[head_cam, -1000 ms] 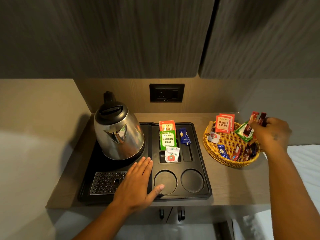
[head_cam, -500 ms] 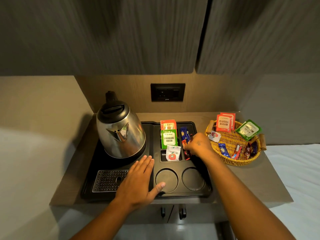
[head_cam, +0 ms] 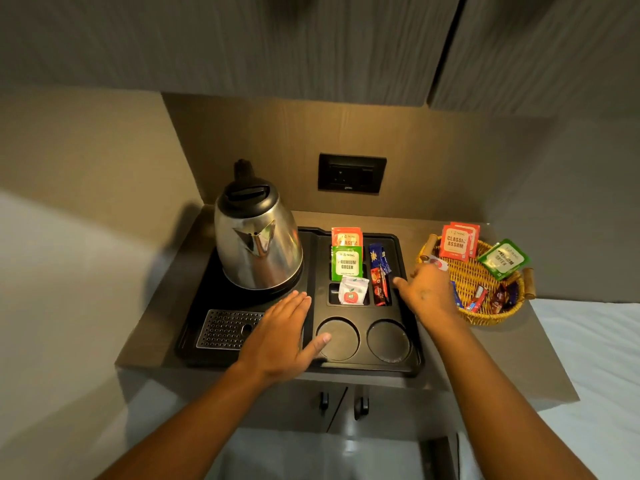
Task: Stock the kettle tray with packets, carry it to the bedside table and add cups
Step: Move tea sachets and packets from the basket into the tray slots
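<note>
A black kettle tray (head_cam: 412,355) sits on the shelf with a steel kettle (head_cam: 258,247) at its left. Its compartments hold an orange tea packet (head_cam: 346,235), a green tea packet (head_cam: 347,263), a white sachet (head_cam: 352,291), blue sticks (head_cam: 378,256) and red-brown sticks (head_cam: 380,289). Two round cup wells (head_cam: 388,339) are bare. My left hand (head_cam: 282,336) lies flat on the tray, fingers apart. My right hand (head_cam: 427,292) hovers open over the tray's right rim, holding nothing, between the stick slot and the wicker basket (head_cam: 485,315).
The basket holds orange Classic Assam packets (head_cam: 457,241), a green packet (head_cam: 504,259) and several small sticks (head_cam: 479,299). A wall socket (head_cam: 351,173) is behind the tray. Cabinet doors hang overhead. White bedding (head_cam: 588,358) lies at right.
My right hand carried red-brown sticks from the basket to the tray's narrow slot, let them go there, and has drawn back toward the basket. My left hand stayed put.
</note>
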`<state>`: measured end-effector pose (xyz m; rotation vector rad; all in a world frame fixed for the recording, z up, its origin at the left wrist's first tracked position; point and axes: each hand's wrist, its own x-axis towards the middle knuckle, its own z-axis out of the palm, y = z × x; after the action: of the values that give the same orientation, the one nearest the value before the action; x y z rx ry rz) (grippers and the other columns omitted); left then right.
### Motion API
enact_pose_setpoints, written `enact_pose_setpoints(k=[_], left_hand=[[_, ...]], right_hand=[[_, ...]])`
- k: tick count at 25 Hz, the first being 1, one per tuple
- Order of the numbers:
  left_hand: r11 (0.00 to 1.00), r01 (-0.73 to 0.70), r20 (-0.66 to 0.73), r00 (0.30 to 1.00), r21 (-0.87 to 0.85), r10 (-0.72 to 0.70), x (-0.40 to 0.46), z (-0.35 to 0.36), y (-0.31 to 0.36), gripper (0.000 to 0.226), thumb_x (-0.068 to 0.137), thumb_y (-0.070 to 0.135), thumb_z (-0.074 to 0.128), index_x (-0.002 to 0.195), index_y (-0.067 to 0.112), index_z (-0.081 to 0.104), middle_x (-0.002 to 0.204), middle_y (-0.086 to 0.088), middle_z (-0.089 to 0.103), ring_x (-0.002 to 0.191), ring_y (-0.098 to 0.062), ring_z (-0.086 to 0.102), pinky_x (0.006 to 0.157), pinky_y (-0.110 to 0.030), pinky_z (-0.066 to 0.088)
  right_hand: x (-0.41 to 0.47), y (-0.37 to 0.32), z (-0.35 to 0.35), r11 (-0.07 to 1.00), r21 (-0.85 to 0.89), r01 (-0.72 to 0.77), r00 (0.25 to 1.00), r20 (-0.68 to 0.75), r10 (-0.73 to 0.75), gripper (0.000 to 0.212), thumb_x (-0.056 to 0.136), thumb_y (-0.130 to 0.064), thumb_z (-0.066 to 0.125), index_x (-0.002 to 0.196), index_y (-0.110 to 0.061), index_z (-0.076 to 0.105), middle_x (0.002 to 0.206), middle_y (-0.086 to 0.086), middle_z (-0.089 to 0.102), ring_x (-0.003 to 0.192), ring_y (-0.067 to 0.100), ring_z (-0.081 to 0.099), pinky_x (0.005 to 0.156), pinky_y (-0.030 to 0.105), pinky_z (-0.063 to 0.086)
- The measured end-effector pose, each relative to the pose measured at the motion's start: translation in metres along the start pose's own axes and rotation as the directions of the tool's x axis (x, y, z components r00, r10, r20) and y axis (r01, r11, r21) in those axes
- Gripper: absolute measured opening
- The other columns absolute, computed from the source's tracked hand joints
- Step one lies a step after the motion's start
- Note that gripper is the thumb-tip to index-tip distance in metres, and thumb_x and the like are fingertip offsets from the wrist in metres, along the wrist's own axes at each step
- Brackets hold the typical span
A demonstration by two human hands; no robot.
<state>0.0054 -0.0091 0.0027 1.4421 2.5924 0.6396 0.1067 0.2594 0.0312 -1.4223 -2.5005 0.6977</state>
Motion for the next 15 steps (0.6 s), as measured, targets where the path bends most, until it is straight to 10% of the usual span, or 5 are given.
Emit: enact_pose_setpoints(k=[5,10,15], left_hand=[[0.964,0.256,-0.429,0.865,-0.067,-0.259,-0.002,-0.042,-0.048,0.016,0.086,0.025,0.059,0.094,0.012,0.064,0.093,-0.009,0.064,0.093,-0.028,0.056,0.079,-0.042,0.049],[0.783,0.620,-0.280,0.761,0.047,-0.585,0.028,-0.076,-0.106,0.032,0.094,0.024,0.059,0.108,-0.004,0.060,0.101,-0.026,0.064,0.094,-0.039,0.061,0.077,-0.039,0.048],[0.744,0.663,-0.057,0.748,0.083,-0.661,0.053,-0.066,-0.133,0.050,0.107,0.033,0.028,0.113,-0.003,0.061,0.115,-0.026,0.064,0.107,-0.037,0.060,0.089,-0.038,0.044]], right_hand=[[-0.011,0.011,0.015,0.995,-0.092,-0.038,0.997,-0.064,0.032,0.031,0.091,-0.035,0.057,0.082,-0.006,0.063,0.058,0.000,0.043,0.059,0.022,0.047,0.055,0.029,0.039],[-0.022,0.010,0.028,0.999,-0.030,0.026,0.995,-0.096,-0.029,0.036,0.098,-0.031,0.045,0.086,-0.001,0.062,0.080,0.019,0.066,0.067,0.031,0.057,0.057,0.030,0.037],[-0.017,0.008,0.035,1.000,-0.002,-0.021,0.994,-0.107,0.021,0.044,0.100,-0.034,0.038,0.084,-0.001,0.062,0.077,0.016,0.062,0.067,0.030,0.057,0.058,0.031,0.040]])
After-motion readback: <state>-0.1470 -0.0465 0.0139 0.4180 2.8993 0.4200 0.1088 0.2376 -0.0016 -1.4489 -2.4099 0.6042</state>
